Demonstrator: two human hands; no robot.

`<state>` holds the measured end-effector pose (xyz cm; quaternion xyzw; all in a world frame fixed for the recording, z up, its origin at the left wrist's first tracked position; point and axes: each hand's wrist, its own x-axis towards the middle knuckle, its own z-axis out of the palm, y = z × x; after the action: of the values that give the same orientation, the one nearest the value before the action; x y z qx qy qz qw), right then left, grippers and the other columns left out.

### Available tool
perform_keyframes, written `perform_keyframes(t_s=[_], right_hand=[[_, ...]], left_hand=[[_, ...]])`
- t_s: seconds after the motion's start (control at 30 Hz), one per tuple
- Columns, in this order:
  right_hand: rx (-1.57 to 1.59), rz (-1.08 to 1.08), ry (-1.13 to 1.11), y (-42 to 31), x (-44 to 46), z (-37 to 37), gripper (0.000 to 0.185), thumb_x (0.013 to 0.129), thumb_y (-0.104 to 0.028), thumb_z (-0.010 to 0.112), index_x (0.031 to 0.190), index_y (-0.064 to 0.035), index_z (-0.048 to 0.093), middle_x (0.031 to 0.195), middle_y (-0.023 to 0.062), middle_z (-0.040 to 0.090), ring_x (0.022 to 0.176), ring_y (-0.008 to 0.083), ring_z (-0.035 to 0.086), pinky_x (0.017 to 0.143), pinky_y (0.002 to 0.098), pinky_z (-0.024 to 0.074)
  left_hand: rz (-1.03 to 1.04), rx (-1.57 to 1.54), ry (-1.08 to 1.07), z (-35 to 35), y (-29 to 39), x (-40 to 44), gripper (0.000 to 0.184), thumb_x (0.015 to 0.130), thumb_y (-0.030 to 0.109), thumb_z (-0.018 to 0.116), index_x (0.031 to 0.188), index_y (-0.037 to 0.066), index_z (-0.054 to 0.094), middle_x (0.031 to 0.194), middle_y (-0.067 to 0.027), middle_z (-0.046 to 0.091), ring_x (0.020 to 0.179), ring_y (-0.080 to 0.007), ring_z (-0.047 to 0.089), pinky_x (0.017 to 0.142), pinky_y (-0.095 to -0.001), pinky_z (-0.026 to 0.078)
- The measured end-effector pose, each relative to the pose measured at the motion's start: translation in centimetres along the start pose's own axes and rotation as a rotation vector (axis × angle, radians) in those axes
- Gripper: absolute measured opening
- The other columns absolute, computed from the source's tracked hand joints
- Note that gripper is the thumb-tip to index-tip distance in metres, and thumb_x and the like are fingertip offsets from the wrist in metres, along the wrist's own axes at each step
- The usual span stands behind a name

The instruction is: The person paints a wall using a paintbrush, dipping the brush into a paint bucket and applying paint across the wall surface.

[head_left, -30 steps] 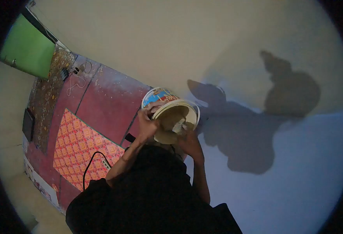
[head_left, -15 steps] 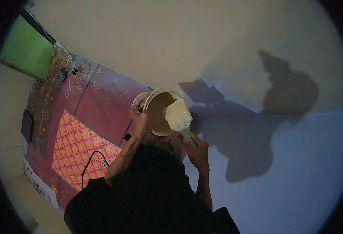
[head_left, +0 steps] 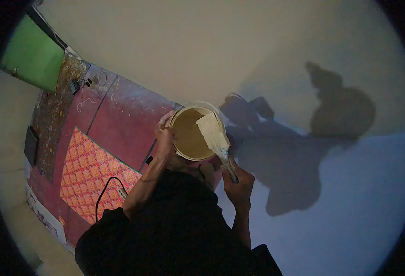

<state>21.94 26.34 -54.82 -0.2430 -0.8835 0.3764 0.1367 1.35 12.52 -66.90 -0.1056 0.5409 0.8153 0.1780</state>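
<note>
Now the brush (head_left: pixel 219 143) has risen from inside the bucket (head_left: pixel 203 108), so its bristles (head_left: pixel 210 129) are exposed over the opening. Right hand (head_left: pixel 240 185) grips the brush; left hand (head_left: pixel 164 131) grasps the bucket's side.

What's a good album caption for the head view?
Right hand holding a brush over an open bucket, left hand at its edge.

Bucket (head_left: pixel 202 109) open at left, brush (head_left: pixel 212 132) blocking right; wall (head_left: pixel 239 50) beyond

Dim light, its source out of view, throws a large, fairly crisp shadow (head_left: pixel 294 170) across the wall (head_left: pixel 202 50). Wide-angle distortion bends the edges, the corners go black, and dark clothing (head_left: pixel 170 230) loses detail.
</note>
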Motion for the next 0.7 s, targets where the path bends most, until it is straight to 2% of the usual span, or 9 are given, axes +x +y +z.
perform_keyframes(t_s=[0.07, 0.17, 0.27, 0.47, 0.57, 0.7], right_hand=[[-0.016, -0.023, 0.005, 0.0, -0.1, 0.0, 0.034, 0.082, -0.008, 0.072, 0.114, 0.0035, 0.066, 0.086, 0.0207, 0.071, 0.068, 0.0234, 0.07, 0.06, 0.0313, 0.0523], [0.006, -0.051, 0.018, -0.2, -0.1, 0.0, 0.035, 0.082, -0.007, 0.071, 0.115, 0.0044, 0.066, 0.088, 0.0214, 0.071, 0.071, 0.0213, 0.071, 0.062, 0.0304, 0.0529], [0.041, -0.01, 0.025, -0.4, -0.2, 0.0, 0.035, 0.082, -0.006, 0.071, 0.114, 0.0062, 0.065, 0.089, 0.0217, 0.071, 0.073, 0.0199, 0.071, 0.064, 0.03, 0.0532], [0.017, -0.041, 0.032, 0.0, -0.3, 0.0, 0.034, 0.082, -0.005, 0.071, 0.113, 0.0082, 0.065, 0.09, 0.022, 0.071, 0.074, 0.0188, 0.071, 0.064, 0.0298, 0.053], [0.004, 0.042, -0.006, -0.1, -0.3, -0.1, 0.033, 0.082, -0.005, 0.071, 0.112, 0.0079, 0.065, 0.089, 0.0223, 0.071, 0.073, 0.0188, 0.071, 0.064, 0.0297, 0.053], [0.019, -0.032, 0.045, 0.5, -0.3, 0.4, 0.033, 0.082, -0.005, 0.071, 0.112, 0.0077, 0.065, 0.088, 0.0223, 0.071, 0.072, 0.0185, 0.07, 0.064, 0.0296, 0.0525]], left_hand=[[-0.014, 0.056, -0.008, 0.1, 0.0, 0.1, 0.054, 0.067, -0.015, 0.041, 0.115, -0.003, 0.06, 0.108, -0.0107, 0.067, 0.092, -0.017, 0.065, 0.059, -0.0203, 0.047], [0.052, -0.032, -0.015, 0.4, -0.2, -0.1, 0.053, 0.067, -0.015, 0.041, 0.114, -0.002, 0.061, 0.108, -0.0102, 0.067, 0.091, -0.0152, 0.064, 0.059, -0.0215, 0.048], [0.026, 0.054, 0.033, 0.3, -0.1, 0.1, 0.054, 0.065, -0.015, 0.04, 0.113, -0.003, 0.061, 0.108, -0.0107, 0.067, 0.09, -0.0156, 0.064, 0.058, -0.0218, 0.048], [0.011, 0.004, 0.011, -0.1, -0.2, 0.4, 0.058, 0.062, -0.016, 0.037, 0.115, -0.005, 0.059, 0.107, -0.0119, 0.067, 0.092, -0.0172, 0.064, 0.059, -0.0216, 0.049], [0.044, -0.028, 0.018, 0.2, -0.2, 0.3, 0.057, 0.063, -0.016, 0.037, 0.114, -0.006, 0.059, 0.108, -0.0121, 0.066, 0.091, -0.0169, 0.064, 0.057, -0.0213, 0.048], [0.059, -0.07, 0.007, -0.1, -1.1, 0.6, 0.058, 0.062, -0.017, 0.037, 0.115, -0.006, 0.058, 0.11, -0.0127, 0.066, 0.094, -0.0173, 0.064, 0.058, -0.021, 0.049]])
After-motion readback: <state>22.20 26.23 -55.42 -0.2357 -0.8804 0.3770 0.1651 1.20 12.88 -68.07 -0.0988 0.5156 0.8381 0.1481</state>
